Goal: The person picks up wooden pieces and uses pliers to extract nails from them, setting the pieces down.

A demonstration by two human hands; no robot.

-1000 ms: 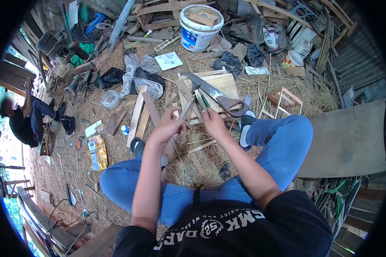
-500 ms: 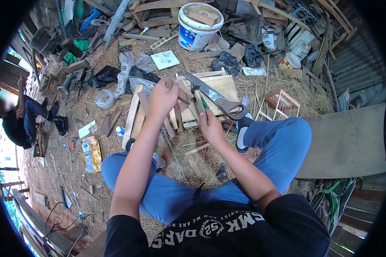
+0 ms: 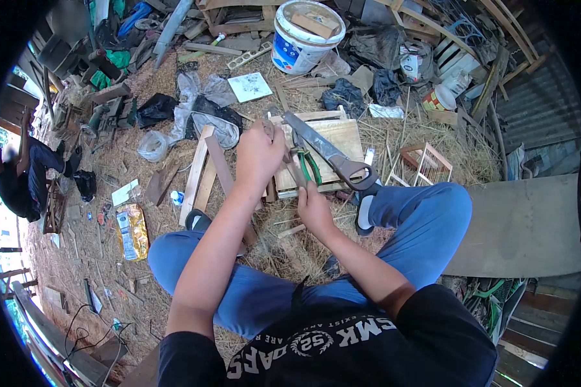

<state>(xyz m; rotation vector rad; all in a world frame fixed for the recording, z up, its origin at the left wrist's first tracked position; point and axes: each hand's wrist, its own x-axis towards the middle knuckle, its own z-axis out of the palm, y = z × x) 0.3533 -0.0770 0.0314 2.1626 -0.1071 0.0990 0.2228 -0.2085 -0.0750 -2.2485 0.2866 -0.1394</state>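
My left hand (image 3: 257, 155) is closed around a short piece of wood (image 3: 268, 129), mostly hidden by the fingers. Just right of it, my right hand (image 3: 315, 209) grips the handle of what looks like a hammer (image 3: 295, 173), its dark head pointing away from me. Both hands are over a low wooden work surface (image 3: 342, 138). A handsaw (image 3: 323, 147) lies slanted across that surface, its handle toward my foot. Green-handled pliers (image 3: 310, 168) rest beside the hammer.
Wooden strips (image 3: 200, 171) lie left of the work surface. A small wooden frame (image 3: 432, 164) stands to the right. Behind are a white bucket (image 3: 297, 48), black plastic bags (image 3: 342, 95) and a white tile (image 3: 250, 87). Another person (image 3: 19, 174) sits at far left.
My left hand has moved right with the wood, closer to the hammer. The right hand has dropped slightly lower, and the green pliers show more fully. The view has shifted a little.
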